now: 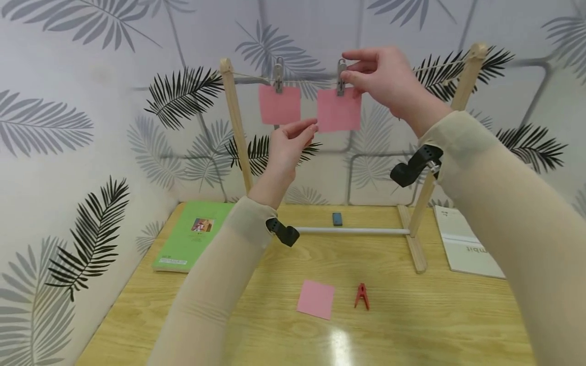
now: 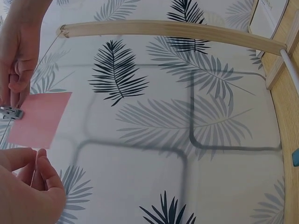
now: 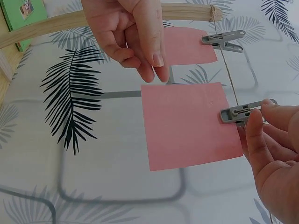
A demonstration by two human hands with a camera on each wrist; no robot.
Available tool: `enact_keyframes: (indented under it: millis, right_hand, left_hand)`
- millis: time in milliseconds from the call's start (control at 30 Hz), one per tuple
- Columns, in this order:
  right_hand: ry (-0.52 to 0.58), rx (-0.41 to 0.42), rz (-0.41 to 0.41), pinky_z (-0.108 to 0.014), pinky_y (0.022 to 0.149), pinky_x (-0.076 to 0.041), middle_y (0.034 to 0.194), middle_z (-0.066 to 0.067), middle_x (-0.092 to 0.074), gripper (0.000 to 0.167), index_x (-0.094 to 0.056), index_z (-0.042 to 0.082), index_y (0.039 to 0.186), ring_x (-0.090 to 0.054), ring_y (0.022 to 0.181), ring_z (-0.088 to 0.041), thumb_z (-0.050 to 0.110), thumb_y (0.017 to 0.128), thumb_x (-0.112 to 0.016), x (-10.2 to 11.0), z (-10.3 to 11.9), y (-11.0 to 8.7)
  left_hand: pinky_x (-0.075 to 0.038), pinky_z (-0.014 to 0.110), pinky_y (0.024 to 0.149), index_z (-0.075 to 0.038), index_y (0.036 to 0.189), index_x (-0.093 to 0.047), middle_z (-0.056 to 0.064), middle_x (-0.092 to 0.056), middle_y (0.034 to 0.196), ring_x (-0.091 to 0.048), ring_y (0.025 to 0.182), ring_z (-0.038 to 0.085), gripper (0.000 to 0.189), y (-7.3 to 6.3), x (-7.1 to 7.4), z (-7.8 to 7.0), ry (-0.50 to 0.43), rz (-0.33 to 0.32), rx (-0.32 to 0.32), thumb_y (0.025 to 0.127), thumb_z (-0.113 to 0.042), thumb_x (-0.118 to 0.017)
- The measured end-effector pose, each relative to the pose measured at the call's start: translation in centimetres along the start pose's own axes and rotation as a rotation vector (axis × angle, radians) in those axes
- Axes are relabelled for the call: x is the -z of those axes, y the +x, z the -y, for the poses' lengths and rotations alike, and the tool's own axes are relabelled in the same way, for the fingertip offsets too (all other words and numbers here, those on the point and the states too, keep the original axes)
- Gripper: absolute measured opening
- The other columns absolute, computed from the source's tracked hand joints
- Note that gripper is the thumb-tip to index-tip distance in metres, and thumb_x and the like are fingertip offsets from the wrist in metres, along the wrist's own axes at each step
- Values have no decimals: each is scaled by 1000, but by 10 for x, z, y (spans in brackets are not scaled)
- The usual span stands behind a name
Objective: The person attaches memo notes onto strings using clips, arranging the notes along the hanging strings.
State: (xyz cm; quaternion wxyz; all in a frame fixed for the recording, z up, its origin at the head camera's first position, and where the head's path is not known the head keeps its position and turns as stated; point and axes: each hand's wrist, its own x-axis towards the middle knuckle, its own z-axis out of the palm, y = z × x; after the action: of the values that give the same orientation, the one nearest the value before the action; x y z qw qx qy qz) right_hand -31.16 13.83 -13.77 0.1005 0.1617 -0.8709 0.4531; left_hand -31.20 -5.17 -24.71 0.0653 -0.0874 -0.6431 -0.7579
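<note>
At the top of the head view, my right hand point(image 1: 389, 76) has its thumb and fingers at the handles of a grey clothespin point(image 3: 231, 113). That clothespin clamps the upper edge of a pink paper square point(image 1: 339, 113) hanging from a string point(image 3: 229, 70). My left hand point(image 1: 286, 145) is raised at the square's lower left corner, fingertips right by its edge and thumb close to the index finger. Left of it, a second grey clothespin point(image 1: 279, 76) holds another pink square point(image 1: 280, 107) on the same string.
The string spans two wooden posts point(image 1: 235, 122). On the table lie a third pink square point(image 1: 316, 300), a red clothespin point(image 1: 361, 296), a green book point(image 1: 187, 239), a white notebook point(image 1: 467, 244) and a small blue block point(image 1: 337, 219). A white rod point(image 1: 352, 231) runs low near the wall.
</note>
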Motion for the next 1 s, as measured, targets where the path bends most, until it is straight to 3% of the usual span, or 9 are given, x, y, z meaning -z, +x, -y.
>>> enact_keyframes:
  millis: [267, 400, 533, 633, 800, 1000]
  right_hand:
    - [40, 14, -41, -20, 80, -52, 134, -6, -63, 50, -50, 20, 146, -63, 81, -9, 28, 98, -62, 6, 1, 0]
    - [70, 23, -53, -21, 83, -52, 135, -6, -63, 50, -52, 20, 145, -64, 83, -11, 27, 97, -63, 7, 0, -1]
    - [123, 39, -70, -22, 86, -53, 135, -5, -62, 49, -52, 19, 144, -64, 97, -12, 25, 97, -63, 7, -4, -5]
    - [179, 57, -96, -20, 82, -53, 125, -3, -65, 48, -54, 17, 143, -62, 101, -12, 22, 96, -64, 10, -6, -9]
    - [273, 98, -119, -17, 74, -54, 105, 4, -65, 46, -57, 11, 139, -63, 90, -12, 16, 95, -66, 16, -11, -20]
    - [253, 103, -85, -18, 72, -55, 102, 3, -67, 43, -58, 10, 137, -66, 87, -11, 16, 95, -66, 10, -23, -35]
  left_hand:
    - [-51, 27, 101, -2, 125, -67, 15, -62, 132, -62, 119, 21, 29, 0, 6, 1, -17, 15, -11, 98, -10, -62]
    - [-51, 28, 102, -1, 125, -67, 18, -64, 128, -62, 119, 22, 28, -1, 8, 3, -25, 9, 4, 98, -9, -60]
    - [-53, 25, 97, -2, 122, -69, 15, -68, 121, -64, 114, 19, 27, -2, 8, 6, -21, 7, 24, 98, -10, -62]
    - [-53, 24, 95, -2, 121, -69, 13, -70, 117, -65, 114, 20, 26, -3, 7, 8, -30, 15, 26, 98, -9, -62]
    - [-52, 28, 99, -1, 123, -67, 12, -69, 114, -62, 118, 25, 27, -5, 7, 10, -19, 35, 27, 98, -9, -61]
    - [-53, 29, 96, -4, 123, -67, 14, -68, 119, -65, 102, 15, 27, -10, 12, 15, 33, 48, 56, 98, -11, -62]
